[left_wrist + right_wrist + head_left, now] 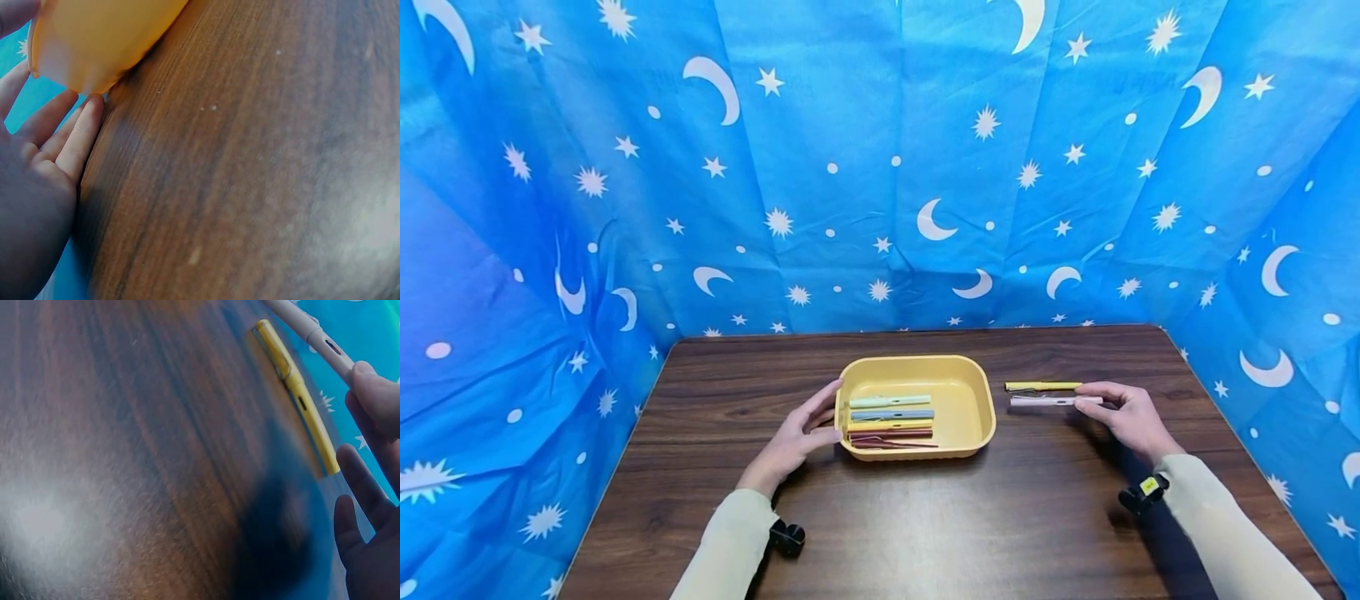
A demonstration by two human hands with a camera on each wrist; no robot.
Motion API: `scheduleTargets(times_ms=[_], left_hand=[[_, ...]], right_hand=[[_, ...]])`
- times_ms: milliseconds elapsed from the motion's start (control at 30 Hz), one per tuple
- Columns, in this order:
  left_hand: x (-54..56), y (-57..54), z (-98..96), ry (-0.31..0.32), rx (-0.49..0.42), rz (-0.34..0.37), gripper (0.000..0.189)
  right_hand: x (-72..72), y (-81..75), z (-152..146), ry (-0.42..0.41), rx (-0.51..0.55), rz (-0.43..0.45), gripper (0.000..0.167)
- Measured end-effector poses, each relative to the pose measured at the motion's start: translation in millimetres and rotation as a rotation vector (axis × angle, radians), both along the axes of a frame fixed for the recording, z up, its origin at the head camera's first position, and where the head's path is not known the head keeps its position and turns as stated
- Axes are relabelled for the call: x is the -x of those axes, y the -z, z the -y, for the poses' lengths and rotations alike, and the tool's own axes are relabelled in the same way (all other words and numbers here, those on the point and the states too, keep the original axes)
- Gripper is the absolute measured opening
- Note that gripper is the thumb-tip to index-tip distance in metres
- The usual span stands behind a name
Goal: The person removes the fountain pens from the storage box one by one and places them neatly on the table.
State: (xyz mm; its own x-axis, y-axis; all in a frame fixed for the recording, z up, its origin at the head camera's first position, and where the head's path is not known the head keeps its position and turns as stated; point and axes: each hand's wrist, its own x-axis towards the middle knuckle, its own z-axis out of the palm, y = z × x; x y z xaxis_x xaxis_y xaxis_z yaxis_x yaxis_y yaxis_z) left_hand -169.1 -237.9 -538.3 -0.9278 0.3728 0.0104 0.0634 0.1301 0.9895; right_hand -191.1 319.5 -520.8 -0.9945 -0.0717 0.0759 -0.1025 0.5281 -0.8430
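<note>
My left hand (793, 442) holds the left end of a yellow plastic tray (982, 368), thumb and fingers spread along its wall. In the left wrist view, fingertips meet the outside of that tray (106, 47). Several capped pens lie side by side in the tray, among them a mint-green pen (891, 402), a blue-grey pen (892, 414) and dark red ones at the front. To the tray's right, my right hand (1131, 417) pinches a pale whitish pen (1045, 402) by one end, between thumb and finger. Close by lies a yellow pen (303, 403) on the table.
A dark wood-grain table (925, 525) carries everything. Blue cloth (865, 200) printed with moons and stars hangs behind the table and along both sides. A small black camera sits on each wrist.
</note>
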Motion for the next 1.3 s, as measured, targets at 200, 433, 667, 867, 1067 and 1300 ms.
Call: scheduleTargets(times_ms=[200, 433, 667, 867, 1067, 1300], left_hand=[[-0.8, 0.1, 0.6, -0.001, -0.002, 0.01, 0.08], [-0.5, -0.8, 0.3, -0.001, -0.002, 0.003, 0.081], [0.5, 2.3, 0.9, 0.0, 0.017, -0.009, 0.081], [0.2, 2.0, 0.7, -0.005, 0.011, 0.006, 0.081], [-0.6, 0.4, 0.4, -0.003, 0.003, 0.012, 0.081], [-0.9, -1.8, 0.3, -0.009, 0.008, 0.014, 0.08]], right_hand=[[-0.3, 3.2, -0.1, -0.009, -0.056, 0.046, 0.035], [0.1, 3.3, 1.3, -0.014, -0.069, 0.052, 0.036], [1.4, 3.1, 0.9, -0.027, -0.097, 0.064, 0.036], [3.0, 5.6, -1.8, -0.043, -0.126, 0.07, 0.031], [3.6, 5.9, -3.8, -0.063, -0.184, 0.07, 0.025], [4.8, 3.9, -3.4, -0.09, -0.232, 0.056, 0.02]])
